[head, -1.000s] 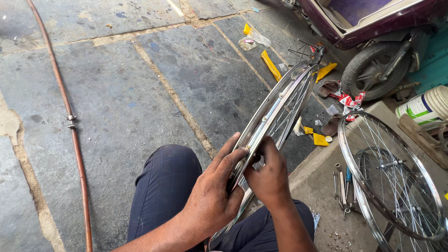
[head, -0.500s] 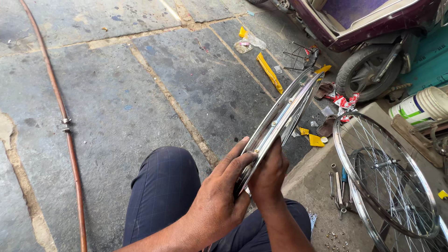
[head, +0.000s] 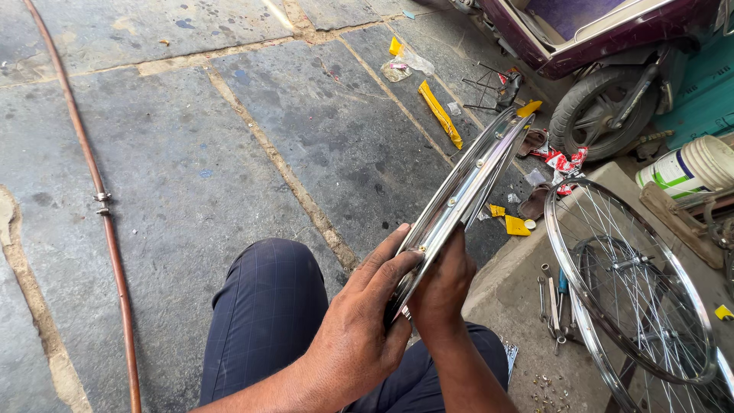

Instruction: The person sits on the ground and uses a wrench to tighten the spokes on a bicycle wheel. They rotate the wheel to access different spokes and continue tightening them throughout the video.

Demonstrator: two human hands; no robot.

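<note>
The person sits above a stone-slab floor (head: 191,153) with a chrome bicycle wheel rim (head: 466,183) held edge-on in front of the knees, its far end pointing up and to the right toward a scooter wheel (head: 600,115). The left hand (head: 363,336) is closed on the near end of the rim, its fingers curled over the shiny outer face and the thumb against the edge. The right hand (head: 442,287) grips the same end from the other side, just beside the left hand, with the fingers wrapped behind the metal. Small spoke nipples show as dots along the rim's channel.

To the right, a spoked bicycle wheel (head: 634,291) leans beside a concrete step (head: 512,306), where a few spanners (head: 552,302) and scattered small nuts lie. A white bucket (head: 688,170) stands farther right. Yellow scraps (head: 440,113) and wrappers lie on the floor near the rim's far end. A reddish-brown hose (head: 99,206) runs down the left side of the floor. The person's legs are in dark blue trousers (head: 267,313).
</note>
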